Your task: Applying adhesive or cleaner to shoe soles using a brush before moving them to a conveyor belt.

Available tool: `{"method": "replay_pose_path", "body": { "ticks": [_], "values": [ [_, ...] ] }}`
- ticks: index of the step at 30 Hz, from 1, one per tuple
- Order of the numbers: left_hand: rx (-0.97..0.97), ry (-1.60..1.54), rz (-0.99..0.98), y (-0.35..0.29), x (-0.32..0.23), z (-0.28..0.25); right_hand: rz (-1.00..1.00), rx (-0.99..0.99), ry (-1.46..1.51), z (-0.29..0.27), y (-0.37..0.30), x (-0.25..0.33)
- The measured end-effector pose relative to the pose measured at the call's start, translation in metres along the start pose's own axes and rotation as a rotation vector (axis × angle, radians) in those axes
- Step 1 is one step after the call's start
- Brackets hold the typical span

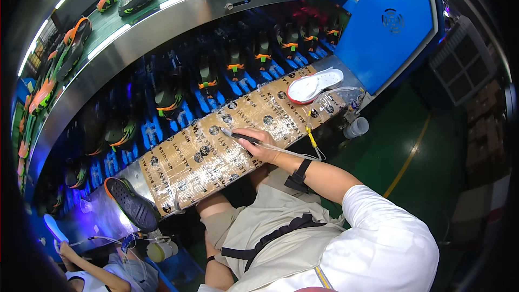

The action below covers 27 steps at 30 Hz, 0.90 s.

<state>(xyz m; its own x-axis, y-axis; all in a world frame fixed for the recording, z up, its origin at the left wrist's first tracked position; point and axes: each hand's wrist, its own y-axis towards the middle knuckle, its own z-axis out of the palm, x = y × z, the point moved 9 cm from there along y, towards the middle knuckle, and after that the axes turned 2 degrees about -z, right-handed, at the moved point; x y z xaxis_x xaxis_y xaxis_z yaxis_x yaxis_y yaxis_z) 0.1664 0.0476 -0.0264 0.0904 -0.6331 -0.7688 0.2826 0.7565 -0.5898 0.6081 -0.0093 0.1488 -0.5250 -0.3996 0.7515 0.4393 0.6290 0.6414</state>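
Observation:
My right hand [258, 143] is closed round a pen-like tool [246, 137] with a black grip and a pale tip. A thin clear tube trails from behind it to the right. The tip hovers over or touches the cardboard-covered bench [216, 154]; I cannot tell which. To the hand's right lies a shoe sole [315, 85], white inside with a red rim. My left hand [207, 244] hangs low beside my leg, its fingers hidden behind the shorts. A dark shoe piece [131, 204] with an orange edge sits at the bench's left end.
Dark shoes with orange and green parts fill a blue-lit rack [208, 86] behind the bench. Above runs a curved conveyor [178, 2] carrying more shoes. A blue cabinet [389, 27] stands right. A co-worker's hand [66, 250] holds a blue-white sole at lower left.

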Motion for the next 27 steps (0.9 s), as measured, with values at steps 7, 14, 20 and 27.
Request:
{"method": "replay_pose_path", "body": {
  "ticks": [7,14,20,27],
  "values": [
    [0.078,0.114,0.07,0.002,-0.005,0.018,0.017,-0.001,0.006,-0.012,-0.007,-0.002],
    [0.155,0.228,0.142,0.006,-0.008,0.031,0.001,-0.006,-0.026,-0.018,-0.004,-0.004],
    [0.221,0.323,0.202,0.015,-0.006,0.038,0.031,-0.007,-0.026,-0.024,-0.013,-0.006],
    [0.125,-0.067,-0.209,0.065,0.044,-0.019,-0.012,-0.009,-0.053,-0.024,-0.002,-0.003]
  ]
}}
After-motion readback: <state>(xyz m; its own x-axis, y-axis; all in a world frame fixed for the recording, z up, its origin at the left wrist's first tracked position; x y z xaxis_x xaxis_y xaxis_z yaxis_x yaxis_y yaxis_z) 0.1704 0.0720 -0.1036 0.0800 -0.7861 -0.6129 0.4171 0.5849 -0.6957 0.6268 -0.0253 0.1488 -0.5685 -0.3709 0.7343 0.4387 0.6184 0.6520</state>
